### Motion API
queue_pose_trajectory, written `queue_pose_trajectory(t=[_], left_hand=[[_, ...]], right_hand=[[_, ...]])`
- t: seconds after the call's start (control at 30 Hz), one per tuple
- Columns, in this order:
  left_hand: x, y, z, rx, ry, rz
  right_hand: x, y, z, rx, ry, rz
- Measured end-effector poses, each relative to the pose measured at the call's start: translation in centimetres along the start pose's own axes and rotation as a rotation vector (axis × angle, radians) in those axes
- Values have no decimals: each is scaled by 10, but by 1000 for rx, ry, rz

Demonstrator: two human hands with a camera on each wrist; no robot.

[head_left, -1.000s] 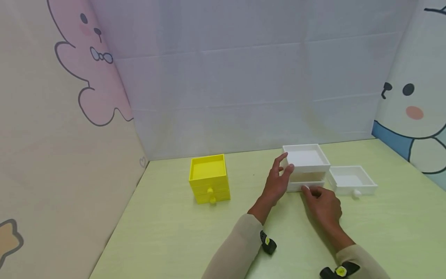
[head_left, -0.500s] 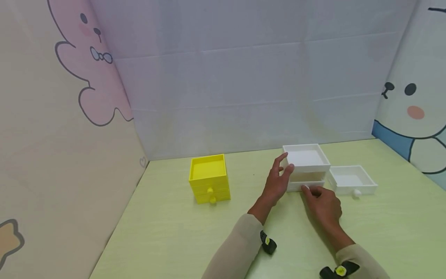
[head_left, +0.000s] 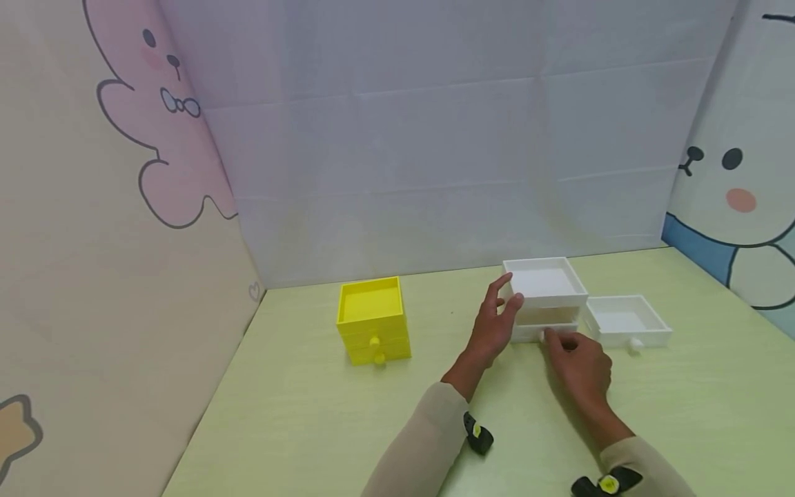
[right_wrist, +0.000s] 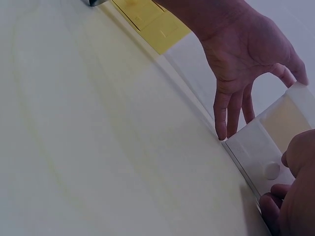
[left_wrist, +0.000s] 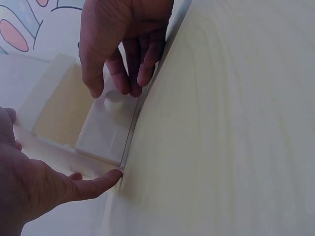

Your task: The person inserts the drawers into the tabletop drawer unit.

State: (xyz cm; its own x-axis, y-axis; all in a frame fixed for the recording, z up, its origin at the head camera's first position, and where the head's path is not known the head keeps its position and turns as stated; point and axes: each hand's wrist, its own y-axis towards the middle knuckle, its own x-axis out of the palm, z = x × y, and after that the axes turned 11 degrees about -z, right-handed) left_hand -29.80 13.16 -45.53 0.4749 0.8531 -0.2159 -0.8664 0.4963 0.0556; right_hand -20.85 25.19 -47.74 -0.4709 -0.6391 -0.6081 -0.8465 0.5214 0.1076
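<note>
A small white drawer cabinet (head_left: 584, 291) stands at the back right of the table, its upper slot vacant. Its lower drawer (head_left: 526, 334) sits flush in the bottom slot. My left hand (head_left: 493, 328) steadies the cabinet's left side with spread, mostly straight fingers. Just in front of the lower drawer's round knob (left_wrist: 113, 101) is my right hand (head_left: 580, 369), thumb and fingers loosely bent. In both wrist views the knob shows uncovered, and the right fingertips appear apart from it. A loose white drawer (head_left: 626, 319) with its own knob lies right of the cabinet.
To the left stands a yellow drawer cabinet (head_left: 373, 304) with two knobs on its front. Behind the pale green table (head_left: 298, 407) hangs a whitish cloth (head_left: 385, 152). Side walls carry cartoon animals.
My right hand has shifted slightly right, away from the knob of the lower drawer, which now shows beside the fingertips. The left hand and the cabinet look unmoved.
</note>
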Motion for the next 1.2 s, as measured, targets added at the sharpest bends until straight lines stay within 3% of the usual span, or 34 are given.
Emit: queue_pose_trajectory(t=[0.47, 0.77, 1.2], left_hand=[[-1, -1, -1, -23, -13, -9], [0, -1, 0, -25, -5, -10], [0, -4, 1, -3, -14, -15]], right_hand=[[-8, 2, 10, 75, 56, 95], [-16, 4, 14, 129, 68, 79], [-23, 5, 20, 166, 69, 134]])
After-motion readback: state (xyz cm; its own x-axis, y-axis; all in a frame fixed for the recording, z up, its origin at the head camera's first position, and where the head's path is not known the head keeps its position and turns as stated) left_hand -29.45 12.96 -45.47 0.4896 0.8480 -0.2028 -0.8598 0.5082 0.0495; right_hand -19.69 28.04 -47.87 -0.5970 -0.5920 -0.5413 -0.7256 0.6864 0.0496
